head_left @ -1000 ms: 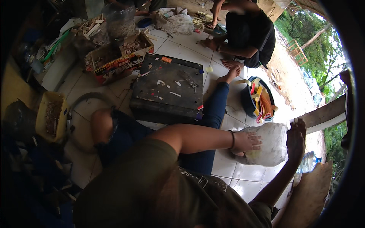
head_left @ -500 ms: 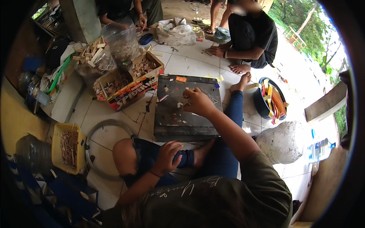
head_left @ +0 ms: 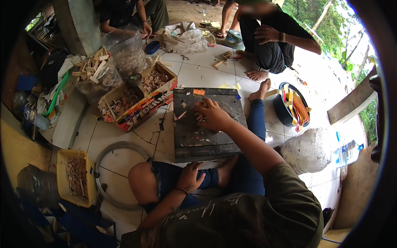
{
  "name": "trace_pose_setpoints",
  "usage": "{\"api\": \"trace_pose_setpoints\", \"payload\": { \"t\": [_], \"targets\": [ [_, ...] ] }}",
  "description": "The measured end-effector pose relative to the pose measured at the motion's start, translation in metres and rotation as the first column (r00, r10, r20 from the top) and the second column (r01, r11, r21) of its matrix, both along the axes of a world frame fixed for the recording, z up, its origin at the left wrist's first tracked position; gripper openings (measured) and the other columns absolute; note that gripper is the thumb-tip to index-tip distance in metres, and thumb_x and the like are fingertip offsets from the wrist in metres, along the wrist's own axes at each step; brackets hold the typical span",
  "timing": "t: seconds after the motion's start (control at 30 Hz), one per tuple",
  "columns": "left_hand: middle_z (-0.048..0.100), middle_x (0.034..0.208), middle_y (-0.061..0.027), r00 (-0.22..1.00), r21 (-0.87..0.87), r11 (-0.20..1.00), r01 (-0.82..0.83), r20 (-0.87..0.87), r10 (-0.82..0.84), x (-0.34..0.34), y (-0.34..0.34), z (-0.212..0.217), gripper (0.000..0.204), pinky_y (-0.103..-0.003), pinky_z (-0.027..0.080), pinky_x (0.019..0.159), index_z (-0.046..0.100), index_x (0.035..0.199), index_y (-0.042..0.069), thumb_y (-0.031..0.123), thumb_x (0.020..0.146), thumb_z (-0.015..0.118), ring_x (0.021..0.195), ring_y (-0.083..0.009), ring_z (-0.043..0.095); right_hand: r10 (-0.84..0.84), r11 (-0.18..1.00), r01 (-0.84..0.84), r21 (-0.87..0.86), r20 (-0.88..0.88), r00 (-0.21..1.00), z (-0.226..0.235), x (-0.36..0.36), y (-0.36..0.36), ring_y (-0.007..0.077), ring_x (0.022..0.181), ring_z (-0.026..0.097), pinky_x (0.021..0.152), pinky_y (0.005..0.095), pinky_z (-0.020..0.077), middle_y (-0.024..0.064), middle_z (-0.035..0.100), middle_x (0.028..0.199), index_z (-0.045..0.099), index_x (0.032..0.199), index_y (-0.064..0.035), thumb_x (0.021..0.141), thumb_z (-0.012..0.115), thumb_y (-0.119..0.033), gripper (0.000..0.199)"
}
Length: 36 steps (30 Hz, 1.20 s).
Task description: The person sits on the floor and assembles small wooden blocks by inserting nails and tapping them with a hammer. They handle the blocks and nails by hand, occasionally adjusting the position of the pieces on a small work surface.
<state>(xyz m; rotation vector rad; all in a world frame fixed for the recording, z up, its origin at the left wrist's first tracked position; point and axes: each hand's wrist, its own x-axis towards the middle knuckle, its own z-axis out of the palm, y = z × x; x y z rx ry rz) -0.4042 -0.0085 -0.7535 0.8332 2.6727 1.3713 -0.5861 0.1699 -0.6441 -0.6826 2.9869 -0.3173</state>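
A low black work table (head_left: 198,146) stands in front of my crossed legs. My right hand (head_left: 214,116) is over its middle, fingers curled downward and drawn together. Small pale bits show at the fingertips, too small to name. Beside that hand lies a heap of thin grey pieces (head_left: 229,109), partly hidden by it. Paper scraps and an orange label (head_left: 199,92) are scattered over the dark top. Near the table's front edge my left hand (head_left: 191,175) rests on my jeans, its fingers loosely apart and holding nothing.
Left of the table stands a printed cardboard box (head_left: 142,109) of small wooden pieces. A yellow basket (head_left: 89,194) and a wire coil (head_left: 101,159) lie nearer. On the right are a dark tub (head_left: 285,115) of coloured strips and a whitish bundle (head_left: 306,151). Another person (head_left: 264,45) squats ahead.
My right hand's fingers have curled together lower on the table. My left hand has settled onto my leg. The squatting person has lifted a hand to the knee, leaving wooden pieces on the floor.
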Motion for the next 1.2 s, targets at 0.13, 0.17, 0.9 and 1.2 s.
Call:
{"api": "trace_pose_setpoints", "payload": {
  "t": [0.13, 0.17, 0.9, 1.2],
  "targets": [
    [0.058, 0.115, -0.0175, 0.995, -0.105, 0.994, 0.034, 0.1, -0.023, -0.001, 0.001, 0.0, 0.045, -0.043, 0.046, 0.091, 0.054, 0.124, 0.003, 0.023, 0.085, 0.063, 0.106, -0.0358, 0.056, 0.031, 0.999, -0.03, -0.022, 0.036, 0.999, 0.003, -0.003, 0.002, 0.0472, 0.119, 0.047, 0.096, 0.0488, 0.0488, 0.0235, 0.029, 0.144, 0.045, 0.138, -0.0222, 0.069, 0.077, -0.035, 0.078],
    [0.058, 0.115, -0.0175, 0.994, -0.117, 0.992, 0.037, 0.103, -0.025, -0.001, 0.001, 0.0, 0.045, -0.043, 0.047, 0.091, 0.055, 0.124, 0.003, 0.024, 0.085, 0.063, 0.105, -0.0357, 0.057, 0.042, 0.999, -0.041, -0.013, 0.039, 0.998, 0.005, -0.003, 0.003, 0.0477, 0.119, 0.047, 0.096, 0.0491, 0.0486, 0.0244, 0.028, 0.144, 0.045, 0.139, -0.0221, 0.069, 0.077, -0.035, 0.078],
    [0.06, 0.114, -0.0144, 0.995, -0.264, 0.961, 0.079, 0.085, -0.059, 0.001, 0.001, -0.004, 0.04, -0.042, 0.047, 0.09, 0.061, 0.117, 0.006, 0.03, 0.086, 0.062, 0.104, -0.0326, 0.059, 0.142, 0.986, -0.158, 0.051, 0.234, 0.962, 0.023, 0.005, 0.021, 0.0465, 0.145, 0.003, 0.099, 0.0772, 0.0174, 0.0177, -0.003, 0.159, 0.044, 0.141, -0.0366, 0.07, 0.071, -0.062, 0.08],
    [0.059, 0.106, -0.0098, 0.997, -0.209, 0.975, 0.075, 0.023, -0.071, 0.002, 0.002, -0.012, 0.029, -0.041, 0.047, 0.086, 0.068, 0.108, 0.01, 0.026, 0.085, 0.063, 0.096, -0.0284, 0.059, 0.351, 0.859, -0.2, -0.472, 0.258, 0.9, 0.02, 0.0, 0.03, 0.036, 0.145, 0.017, 0.114, 0.0491, 0.0232, 0.0201, 0.02, 0.156, 0.049, 0.14, -0.0181, 0.09, 0.058, -0.048, 0.059]
  ]
}}
